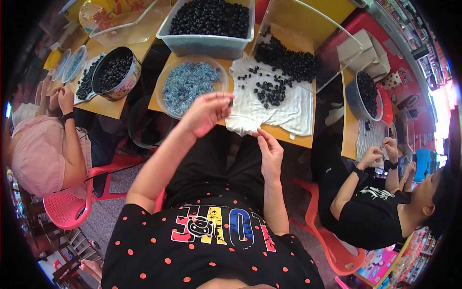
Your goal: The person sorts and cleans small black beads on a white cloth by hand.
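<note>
My left hand (208, 114) is closed, and a small dark round piece (231, 102) shows at its fingertips, above the near edge of a white cloth (243, 118). My right hand (270, 155) is lower and to the right, thumb and forefinger pinched at the cloth's near edge; what they hold, if anything, is too small to make out. On the cloth lie loose black round pieces (270, 93), with a bigger heap (288, 60) behind them. Left of the cloth stands a round clear tub (159, 89) of small pale-blue translucent pieces (187, 82).
A large clear bin (202, 47) full of black pieces stands at the back. Clear panels (344, 55) rise at the right. People sit working at tables on both sides, near a patterned round tin (126, 82) on the left and a clear bowl (355, 103) on the right.
</note>
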A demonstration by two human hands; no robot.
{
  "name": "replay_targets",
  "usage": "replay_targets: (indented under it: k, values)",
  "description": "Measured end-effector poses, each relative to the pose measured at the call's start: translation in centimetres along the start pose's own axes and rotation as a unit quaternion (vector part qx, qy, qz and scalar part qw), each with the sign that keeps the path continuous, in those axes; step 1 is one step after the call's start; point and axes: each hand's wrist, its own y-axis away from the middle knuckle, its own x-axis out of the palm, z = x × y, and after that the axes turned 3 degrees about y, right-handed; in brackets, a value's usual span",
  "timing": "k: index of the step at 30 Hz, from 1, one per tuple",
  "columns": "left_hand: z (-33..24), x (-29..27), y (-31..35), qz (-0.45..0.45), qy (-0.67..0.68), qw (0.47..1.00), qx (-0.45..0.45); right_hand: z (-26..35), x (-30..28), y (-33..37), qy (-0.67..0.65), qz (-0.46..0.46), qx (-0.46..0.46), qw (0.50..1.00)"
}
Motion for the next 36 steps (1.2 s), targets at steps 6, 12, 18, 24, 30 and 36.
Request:
replay_targets:
  k: [6, 12, 18, 24, 30, 36]
  values:
    - [-13.1, 1.4, -12.8, -0.056, -0.139, 0.973, 0.176, -0.5, -0.8, 0.5, 0.029, -0.001, 0.048, 0.998]
    - [-16.0, 4.6, -15.1, -0.100, -0.372, 0.879, 0.281, 0.3, -2.3, -3.0, 0.294, -0.031, -0.062, 0.953]
    - [-4.7, 4.2, -6.5, 0.036, -0.340, 0.931, 0.129, -0.1, -3.4, -10.0, 0.505, -0.082, -0.280, 0.813]
    - [3.4, 2.0, 0.0, 0.015, -0.227, 0.974, -0.001, -1.3, -2.5, -11.7, 0.571, -0.057, -0.296, 0.763]
    - [7.4, 1.4, 0.4, -0.073, -0.097, 0.993, 0.000, -0.8, -1.9, -10.2, 0.480, -0.032, -0.264, 0.836]
    - [7.8, 2.4, -0.8, -0.072, -0.095, 0.993, -0.003, -1.4, -2.0, -10.1, 0.578, -0.093, -0.274, 0.763]
